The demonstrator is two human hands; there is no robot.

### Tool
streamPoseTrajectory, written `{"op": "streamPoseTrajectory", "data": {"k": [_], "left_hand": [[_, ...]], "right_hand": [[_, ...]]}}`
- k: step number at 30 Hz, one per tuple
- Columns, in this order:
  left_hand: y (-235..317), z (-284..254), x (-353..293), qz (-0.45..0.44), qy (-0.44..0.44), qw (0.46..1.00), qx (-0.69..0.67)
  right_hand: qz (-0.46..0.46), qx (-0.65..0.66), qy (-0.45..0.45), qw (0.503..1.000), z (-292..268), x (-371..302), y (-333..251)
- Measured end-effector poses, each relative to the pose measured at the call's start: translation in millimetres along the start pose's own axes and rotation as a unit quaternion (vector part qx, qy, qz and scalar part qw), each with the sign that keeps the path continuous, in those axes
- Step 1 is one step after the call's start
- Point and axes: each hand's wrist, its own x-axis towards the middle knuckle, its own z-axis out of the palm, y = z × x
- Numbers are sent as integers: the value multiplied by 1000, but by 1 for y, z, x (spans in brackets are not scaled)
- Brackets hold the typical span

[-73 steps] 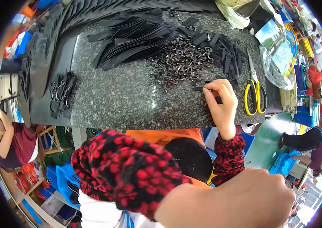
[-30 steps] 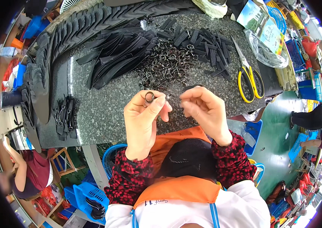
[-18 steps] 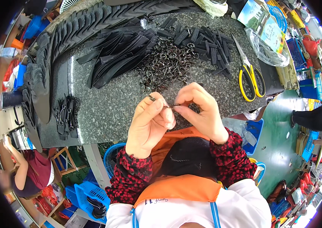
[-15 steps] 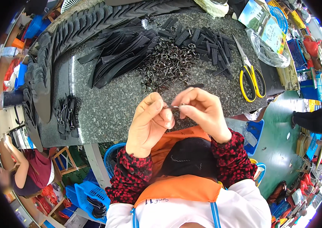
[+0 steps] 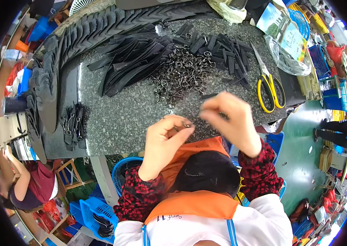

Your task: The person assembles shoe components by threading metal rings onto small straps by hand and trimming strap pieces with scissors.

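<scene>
My left hand [image 5: 166, 141] is closed at the near edge of the stone tabletop, thumb and forefinger pinching a small metal clasp [image 5: 187, 124] that is mostly hidden by the fingers. To its right, my right hand [image 5: 232, 119] is raised over the table, slightly blurred, with thumb and forefinger apart and nothing visible between them. A short black strip [image 5: 209, 96] lies just beyond its fingertips. Past both hands is a heap of metal clasps [image 5: 183, 74]. Long black strips [image 5: 136, 65] are piled left of the heap, and short black strips [image 5: 232, 57] lie to its right.
Yellow-handled scissors [image 5: 271, 88] lie at the table's right. Finished-looking strips with clasps [image 5: 74, 125] are grouped at the left. Overlapping black pieces [image 5: 99, 30] line the far and left edges. A blue basket [image 5: 120, 172] stands below the table, and another person [image 5: 34, 184] sits at left.
My hands have moved apart. The right has shifted right and away from the clasp, its finger and thumb parting; the left has turned and keeps its pinch on the clasp.
</scene>
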Motion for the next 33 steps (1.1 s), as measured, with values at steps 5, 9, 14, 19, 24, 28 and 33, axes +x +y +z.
{"op": "streamPoseTrajectory", "data": {"k": [5, 9, 14, 19, 24, 28, 33], "left_hand": [[2, -1, 2, -44, 2, 994, -101], [1, 4, 7, -49, -5, 987, -151], [-2, 4, 10, -37, -5, 980, -194], [0, 13, 14, -26, 34, 978, -204], [3, 17, 14, 28, 84, 979, -184], [0, 16, 14, 146, 144, 976, 76], [4, 19, 14, 203, 132, 958, 155]], "right_hand": [[7, -185, 47, 982, 4, 0, 41], [23, -156, -8, 987, 2, 0, 39], [40, -25, 32, 998, 8, 0, 30], [31, 40, 89, 995, 18, -3, 3], [-122, -64, 147, 980, 28, -1, -1], [-187, -124, 141, 964, 33, 0, 0], [-181, -79, 152, 968, 38, 0, 3]]}}
